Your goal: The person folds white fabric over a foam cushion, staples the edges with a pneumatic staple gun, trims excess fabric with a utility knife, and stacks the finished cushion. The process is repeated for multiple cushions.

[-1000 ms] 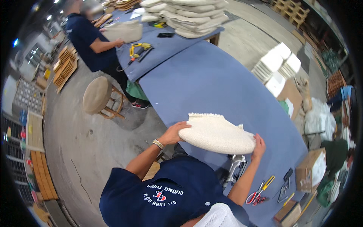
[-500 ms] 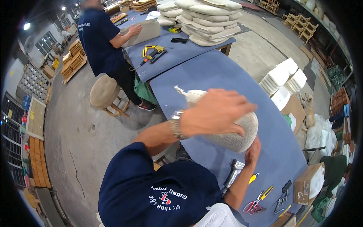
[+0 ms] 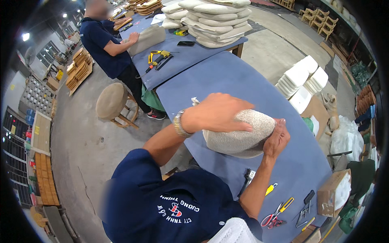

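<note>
left hand (image 3: 216,113): palm down, fingers spread wide and pressed flat on top of a beige cushion (image 3: 243,135); a metal wristwatch (image 3: 178,124) sits on the wrist.
right hand (image 3: 276,139): cupped against the cushion's right end, fingers bent around its edge, gripping it.
cushion: rounded, rough beige fabric, held between both hands just above or on the blue table (image 3: 243,81); i cannot tell if it touches the surface. a small twisted corner of fabric pokes out at its left end, behind the left wrist.
near the right forearm: a small grey tool (image 3: 248,177) and a yellow knife (image 3: 271,188) lie on the table, close below the cushion.
further right and nearer: red-handled scissors (image 3: 274,217), a yellow-handled tool and a few dark hand tools at the table's near corner.
beyond the cushion: bare blue table, then a tall stack of pale cushions (image 3: 210,20) at the far end.
second table, upper left: a yellow power tool (image 3: 159,58) and a black phone (image 3: 185,43); another person (image 3: 106,44) in a dark shirt stands there with one hand on a beige pad.
floor to the left: a round padded stool (image 3: 112,101) on grey concrete.
right of the table: stacks of white foam blocks (image 3: 302,79) and cardboard boxes.
</note>
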`<state>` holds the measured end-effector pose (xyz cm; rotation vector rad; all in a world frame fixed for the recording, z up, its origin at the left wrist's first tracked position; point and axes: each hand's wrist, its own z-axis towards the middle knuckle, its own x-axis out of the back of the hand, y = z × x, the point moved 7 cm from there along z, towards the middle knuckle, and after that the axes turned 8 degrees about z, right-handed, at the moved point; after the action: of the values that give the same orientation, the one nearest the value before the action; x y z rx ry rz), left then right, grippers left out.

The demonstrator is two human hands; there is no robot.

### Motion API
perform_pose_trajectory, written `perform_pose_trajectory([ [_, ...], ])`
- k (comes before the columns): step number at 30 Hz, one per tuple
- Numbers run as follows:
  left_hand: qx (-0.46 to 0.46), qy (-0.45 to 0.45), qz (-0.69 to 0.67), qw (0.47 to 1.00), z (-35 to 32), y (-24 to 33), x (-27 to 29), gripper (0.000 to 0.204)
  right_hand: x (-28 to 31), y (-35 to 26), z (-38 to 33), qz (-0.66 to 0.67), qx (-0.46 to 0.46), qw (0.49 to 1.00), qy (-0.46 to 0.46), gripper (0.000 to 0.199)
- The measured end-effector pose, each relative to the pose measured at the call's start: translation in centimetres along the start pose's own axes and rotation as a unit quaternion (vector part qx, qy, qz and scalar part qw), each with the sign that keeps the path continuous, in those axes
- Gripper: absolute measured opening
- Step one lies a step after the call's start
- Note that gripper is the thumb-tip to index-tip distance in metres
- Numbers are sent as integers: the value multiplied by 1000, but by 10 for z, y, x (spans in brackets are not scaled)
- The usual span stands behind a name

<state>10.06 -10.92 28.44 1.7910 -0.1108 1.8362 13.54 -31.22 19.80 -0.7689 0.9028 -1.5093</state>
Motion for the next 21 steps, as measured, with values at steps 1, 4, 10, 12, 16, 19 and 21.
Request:
perform_pose_trajectory([
  [1, 8, 2, -49, 999, -13, -14, 3, 61, -2, 2, 2, 3, 1, 1000, -6, 52],
  [4, 52, 13, -236, 970, -39, -46, -18, 63, -2, 17, 12, 47, -5, 999, -27, 53],
  [10, 22, 77, -350, 933, -37, -8, -53, 68, 8, 38, 38, 74, -29, 996, -40, 59],
  [12, -6, 98, -362, 927, -20, 10, -54, 71, 17, 42, 43, 47, -58, 997, -10, 58],
  [16, 50, 163, -334, 927, -5, 29, -74, 67, 20, 37, 47, -8, 5, 1000, -11, 44],
  [19, 13, 210, -319, 924, 10, 47, -72, 61, 34, 53, 55, 78, -45, 996, 8, 65],
  [21, 10, 203, -324, 924, 18, 57, -75, 59, 40, 47, 52, 118, -73, 990, 21, 67],
])
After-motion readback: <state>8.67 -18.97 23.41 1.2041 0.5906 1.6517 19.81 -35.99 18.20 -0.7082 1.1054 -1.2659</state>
